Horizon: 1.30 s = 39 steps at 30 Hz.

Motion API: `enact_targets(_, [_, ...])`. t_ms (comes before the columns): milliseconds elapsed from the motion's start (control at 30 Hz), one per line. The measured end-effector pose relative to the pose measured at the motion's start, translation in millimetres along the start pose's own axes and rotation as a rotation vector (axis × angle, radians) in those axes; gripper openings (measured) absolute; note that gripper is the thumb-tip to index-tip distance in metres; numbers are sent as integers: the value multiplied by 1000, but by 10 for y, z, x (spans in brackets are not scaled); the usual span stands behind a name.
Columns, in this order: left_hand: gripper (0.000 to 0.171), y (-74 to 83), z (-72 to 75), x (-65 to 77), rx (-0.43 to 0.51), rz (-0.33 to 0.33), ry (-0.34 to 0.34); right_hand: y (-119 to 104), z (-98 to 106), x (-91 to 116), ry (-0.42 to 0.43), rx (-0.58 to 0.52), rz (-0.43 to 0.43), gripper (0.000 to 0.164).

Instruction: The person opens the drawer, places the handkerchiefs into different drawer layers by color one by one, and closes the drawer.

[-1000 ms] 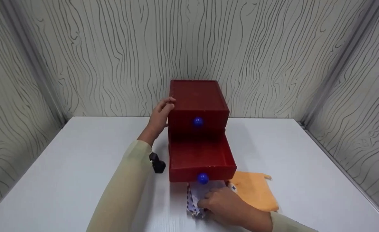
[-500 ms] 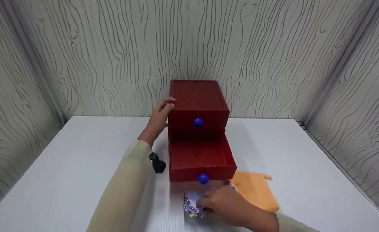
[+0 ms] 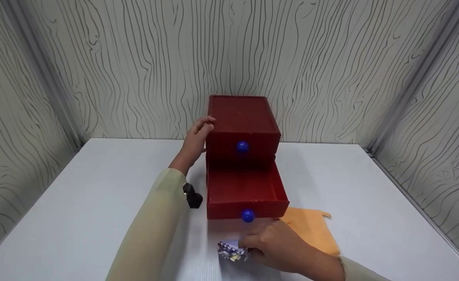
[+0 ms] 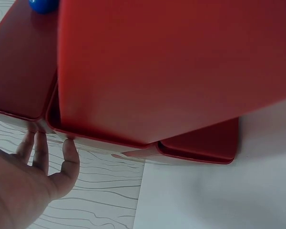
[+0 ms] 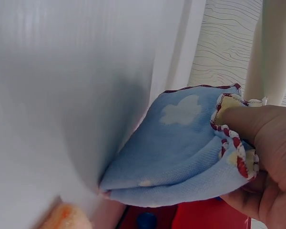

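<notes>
Wood-grained panels (image 3: 229,58) surround a white table (image 3: 96,187). Against the spread fingers of the left hand (image 3: 196,138) stands a red drawer unit (image 3: 241,113), its lower drawer (image 3: 223,210) pulled out beyond the right hand (image 3: 274,246). Just right of that hand lies an orange cloth (image 3: 311,230); its thumb and fingers pinch a folded blue cloth (image 5: 167,143). Gathering or folding this seems in hand; the next move likely calls for a pinch on every layer.

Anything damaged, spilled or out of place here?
One small thing: the open red drawer has pale flecks on its front rim, above and right of its blue knob, perhaps wear. Nothing looks spilled.
</notes>
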<state>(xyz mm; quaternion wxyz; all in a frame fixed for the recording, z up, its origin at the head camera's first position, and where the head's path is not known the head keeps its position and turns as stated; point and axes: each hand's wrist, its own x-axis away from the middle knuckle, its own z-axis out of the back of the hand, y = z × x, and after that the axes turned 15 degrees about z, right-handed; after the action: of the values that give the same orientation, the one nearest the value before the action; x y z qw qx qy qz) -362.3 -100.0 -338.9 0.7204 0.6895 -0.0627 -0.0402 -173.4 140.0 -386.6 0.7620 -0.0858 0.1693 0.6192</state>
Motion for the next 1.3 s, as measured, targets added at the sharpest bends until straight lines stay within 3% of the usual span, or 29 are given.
enact_targets(467, [33,6,-7,1,32,15,-5,-6,118,-36,94,5,24,26])
enact_targets(1000, [30,-18,-21,-16,11,-3,22,-54,341,-72,127,-41,-50,28])
enact_targets(1300, [30,-17,-17,-30,38,4,14,-56,421,-90,174,-11,-41,28])
